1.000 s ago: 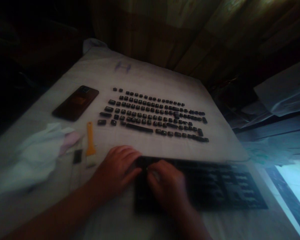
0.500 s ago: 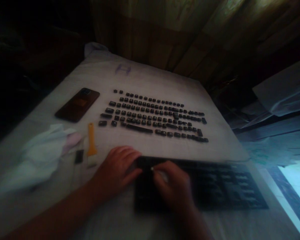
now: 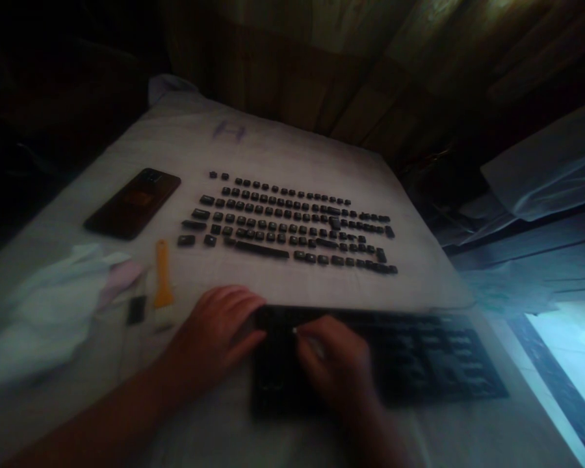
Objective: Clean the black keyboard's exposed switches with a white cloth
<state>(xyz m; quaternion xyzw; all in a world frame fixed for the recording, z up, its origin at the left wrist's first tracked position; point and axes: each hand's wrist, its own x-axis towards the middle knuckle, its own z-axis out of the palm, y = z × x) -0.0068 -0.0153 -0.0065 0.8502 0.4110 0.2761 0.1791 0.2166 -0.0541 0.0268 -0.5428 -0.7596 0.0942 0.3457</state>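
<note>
A black keyboard frame [image 3: 419,364] lies near the table's front edge. My left hand [image 3: 214,331] rests with its fingers on the frame's left end and seems to steady it. My right hand [image 3: 336,364] is closed in a pinch over the frame's left part, and a small pale thing [image 3: 306,339] shows at its fingertips; what it is I cannot make out. Behind the frame, several black keycaps [image 3: 292,224] lie in rows on the white cloth [image 3: 273,149].
A dark phone [image 3: 132,203] lies at the left. An orange-handled brush [image 3: 162,276] and a small black piece [image 3: 136,309] lie left of my left hand. Crumpled white and pink cloths [image 3: 53,305] sit further left. A curtain hangs behind; clutter lies at the right.
My right hand has shifted a little to the right along the frame. The view has drifted slightly. My left hand has stayed on the frame's left end.
</note>
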